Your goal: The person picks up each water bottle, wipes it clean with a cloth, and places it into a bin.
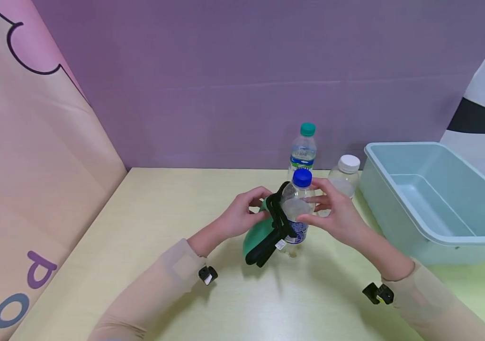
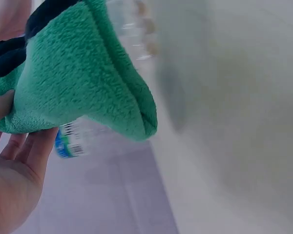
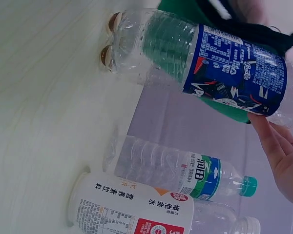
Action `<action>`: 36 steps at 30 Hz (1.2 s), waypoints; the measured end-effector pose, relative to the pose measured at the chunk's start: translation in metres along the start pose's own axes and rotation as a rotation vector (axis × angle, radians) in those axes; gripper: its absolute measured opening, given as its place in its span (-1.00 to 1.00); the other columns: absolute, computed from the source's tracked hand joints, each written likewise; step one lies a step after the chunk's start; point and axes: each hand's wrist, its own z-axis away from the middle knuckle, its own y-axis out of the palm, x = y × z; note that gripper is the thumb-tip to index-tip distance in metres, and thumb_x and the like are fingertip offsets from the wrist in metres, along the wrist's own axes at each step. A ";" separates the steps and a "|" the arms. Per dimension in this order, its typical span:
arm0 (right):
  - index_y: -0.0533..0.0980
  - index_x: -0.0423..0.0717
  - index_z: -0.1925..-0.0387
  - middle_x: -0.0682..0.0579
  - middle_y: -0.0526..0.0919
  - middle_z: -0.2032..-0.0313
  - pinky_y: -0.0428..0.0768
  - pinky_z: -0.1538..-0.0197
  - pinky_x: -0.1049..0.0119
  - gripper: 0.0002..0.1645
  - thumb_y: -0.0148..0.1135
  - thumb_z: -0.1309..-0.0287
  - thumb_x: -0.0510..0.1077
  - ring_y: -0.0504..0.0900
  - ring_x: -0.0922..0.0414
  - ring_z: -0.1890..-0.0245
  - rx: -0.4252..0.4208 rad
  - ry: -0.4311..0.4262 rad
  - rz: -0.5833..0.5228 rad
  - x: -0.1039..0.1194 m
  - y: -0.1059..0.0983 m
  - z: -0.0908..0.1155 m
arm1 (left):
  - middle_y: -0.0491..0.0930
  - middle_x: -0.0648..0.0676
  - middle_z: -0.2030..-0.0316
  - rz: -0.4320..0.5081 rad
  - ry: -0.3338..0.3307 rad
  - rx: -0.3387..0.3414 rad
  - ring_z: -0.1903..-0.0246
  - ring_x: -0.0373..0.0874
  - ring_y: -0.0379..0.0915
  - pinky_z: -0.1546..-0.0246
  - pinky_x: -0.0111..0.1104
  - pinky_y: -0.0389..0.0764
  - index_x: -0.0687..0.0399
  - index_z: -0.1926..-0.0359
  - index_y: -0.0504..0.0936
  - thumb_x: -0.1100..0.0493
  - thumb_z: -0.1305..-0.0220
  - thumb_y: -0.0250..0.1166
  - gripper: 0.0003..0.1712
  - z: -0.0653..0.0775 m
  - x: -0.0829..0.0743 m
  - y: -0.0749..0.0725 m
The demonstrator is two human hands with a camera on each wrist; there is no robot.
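Note:
My left hand (image 1: 242, 215) grips a folded green terry cloth (image 2: 83, 73), thumb on one side and fingers on the other. A looped black strap-like part (image 1: 280, 215) with a small white tag lies over the cloth's right side. Close beside it stands a clear plastic bottle (image 1: 294, 207) with a blue cap and a dark blue label (image 3: 237, 73). Around that bottle's upper part curl the thumb and fingers of my right hand (image 1: 338, 213). The cloth and strap overlap the bottle's left side in the head view. Small brown round spots show at the bottle's base.
Behind stands a clear bottle with a green cap (image 1: 308, 129). A white-capped bottle (image 1: 348, 164) with a white label is right of it. At the right sits a pale blue plastic basin (image 1: 408, 208). A purple backdrop (image 1: 225, 85) rises at the table's back edge.

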 end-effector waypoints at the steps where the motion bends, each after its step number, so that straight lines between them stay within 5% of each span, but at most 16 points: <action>1: 0.28 -0.24 -0.22 -0.25 0.48 -0.01 0.64 0.13 0.03 -0.15 0.51 0.12 -0.36 0.66 -0.20 0.11 0.001 -0.001 0.001 0.000 0.000 0.000 | 0.60 0.15 0.13 0.019 0.000 -0.022 0.20 -0.04 0.61 0.27 -0.31 0.65 0.21 0.02 0.53 0.46 -0.25 0.22 -0.71 -0.001 -0.003 -0.001; 11: 0.26 -0.24 -0.23 -0.25 0.46 -0.01 0.64 0.15 -0.02 -0.16 0.47 0.08 -0.40 0.65 -0.21 0.10 0.021 -0.005 -0.019 -0.001 -0.001 0.001 | 0.61 0.16 0.15 0.077 0.033 -0.121 0.21 -0.04 0.60 0.25 -0.26 0.65 0.24 -0.03 0.55 0.45 -0.25 0.24 -0.68 -0.008 -0.027 -0.011; 19: 0.27 -0.23 -0.21 -0.24 0.47 0.02 0.65 0.17 0.21 -0.15 0.48 0.13 -0.45 0.67 -0.20 0.12 0.005 -0.042 -0.020 -0.003 -0.001 0.001 | 0.62 0.12 0.12 0.046 0.042 -0.098 0.21 -0.08 0.61 0.26 -0.26 0.66 0.19 -0.08 0.56 0.37 -0.30 0.24 -0.67 -0.016 -0.040 -0.015; 28: 0.27 -0.26 -0.21 -0.24 0.47 0.01 0.65 0.16 0.20 -0.16 0.49 0.11 -0.40 0.67 -0.20 0.13 0.009 -0.030 -0.025 -0.004 -0.002 0.001 | 0.59 0.13 0.10 -0.045 -0.001 0.000 0.23 -0.10 0.59 0.29 -0.33 0.64 0.21 -0.05 0.54 0.43 -0.25 0.26 -0.66 -0.007 -0.012 -0.005; 36: 0.25 -0.25 -0.22 -0.24 0.44 -0.03 0.64 0.12 0.08 -0.14 0.50 0.10 -0.37 0.65 -0.18 0.07 0.017 0.006 -0.001 -0.003 -0.002 0.001 | 0.62 0.03 0.14 -0.398 -0.085 0.207 0.27 -0.14 0.49 0.17 -0.32 0.51 0.11 -0.03 0.57 0.35 -0.25 0.28 -0.68 0.001 0.017 0.014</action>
